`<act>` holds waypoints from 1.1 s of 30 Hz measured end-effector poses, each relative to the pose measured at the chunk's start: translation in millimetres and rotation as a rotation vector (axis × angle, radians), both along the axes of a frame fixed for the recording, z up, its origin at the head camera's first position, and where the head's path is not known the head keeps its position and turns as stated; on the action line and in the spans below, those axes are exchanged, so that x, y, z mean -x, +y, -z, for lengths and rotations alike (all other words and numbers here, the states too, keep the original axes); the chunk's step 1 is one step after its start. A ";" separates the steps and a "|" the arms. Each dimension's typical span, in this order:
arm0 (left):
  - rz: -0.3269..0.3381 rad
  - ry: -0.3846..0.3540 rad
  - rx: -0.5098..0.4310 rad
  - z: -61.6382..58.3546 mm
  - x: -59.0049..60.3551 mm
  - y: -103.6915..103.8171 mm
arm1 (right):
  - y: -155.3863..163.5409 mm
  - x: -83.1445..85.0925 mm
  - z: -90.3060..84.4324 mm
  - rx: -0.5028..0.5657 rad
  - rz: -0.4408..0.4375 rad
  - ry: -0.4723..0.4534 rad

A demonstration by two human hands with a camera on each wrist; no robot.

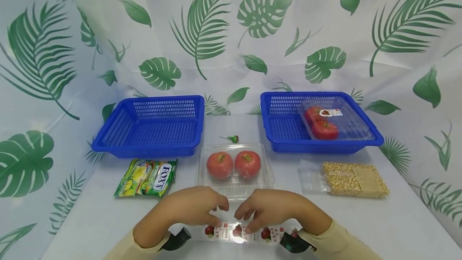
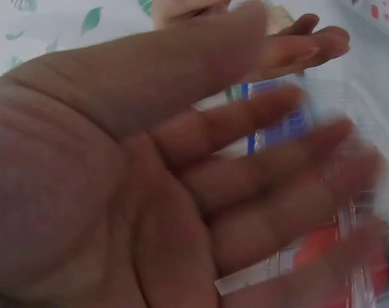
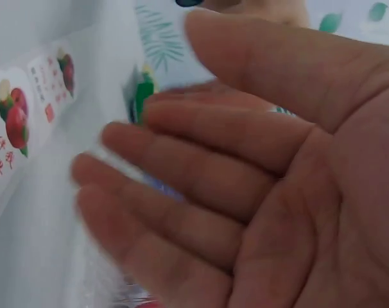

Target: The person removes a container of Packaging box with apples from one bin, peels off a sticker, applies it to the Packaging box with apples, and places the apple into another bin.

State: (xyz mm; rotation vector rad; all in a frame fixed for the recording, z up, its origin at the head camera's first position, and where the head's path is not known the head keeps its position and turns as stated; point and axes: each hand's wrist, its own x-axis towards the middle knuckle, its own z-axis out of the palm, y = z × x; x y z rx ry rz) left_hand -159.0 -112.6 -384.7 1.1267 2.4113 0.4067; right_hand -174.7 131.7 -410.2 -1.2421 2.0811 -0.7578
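Hands (image 1: 231, 212) beside clamshell (image 1: 235, 166) with two tomatoes (image 1: 234, 164).

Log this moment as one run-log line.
left hand: on sticker strip | right hand: on strip | tomato tray: open, ahead | state: fingering stickers

Left hand (image 2: 149, 192) fingertips blurred; sticker strip (image 1: 236, 232) partly hidden under hands.
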 end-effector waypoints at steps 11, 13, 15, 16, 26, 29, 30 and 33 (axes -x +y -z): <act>-0.020 0.403 0.339 47.5 -29.8 35.6 | 5.5 -5.4 -11.2 -0.107 0.013 0.038; -0.024 0.451 0.344 52.5 -30.1 38.1 | 6.8 -5.8 -12.9 -0.095 0.020 0.033; -0.008 0.468 0.344 56.0 -28.7 38.5 | 7.3 -6.3 -13.8 -0.095 0.023 0.034; 0.007 0.473 0.345 57.2 -27.9 38.2 | 7.2 -6.6 -13.9 -0.096 0.021 0.035; 0.150 0.126 0.157 34.9 -18.6 19.8 | -1.2 -10.4 -8.4 -0.011 0.021 0.156; 0.185 0.075 -0.024 21.9 -12.7 12.7 | -3.9 -12.5 -7.4 0.042 0.008 0.179; 0.194 0.058 -0.081 18.1 -10.3 10.6 | -4.2 -13.0 -7.8 0.061 0.005 0.174; 0.215 0.010 -0.216 10.2 -2.4 5.5 | -3.2 -13.2 -11.1 0.128 0.001 0.134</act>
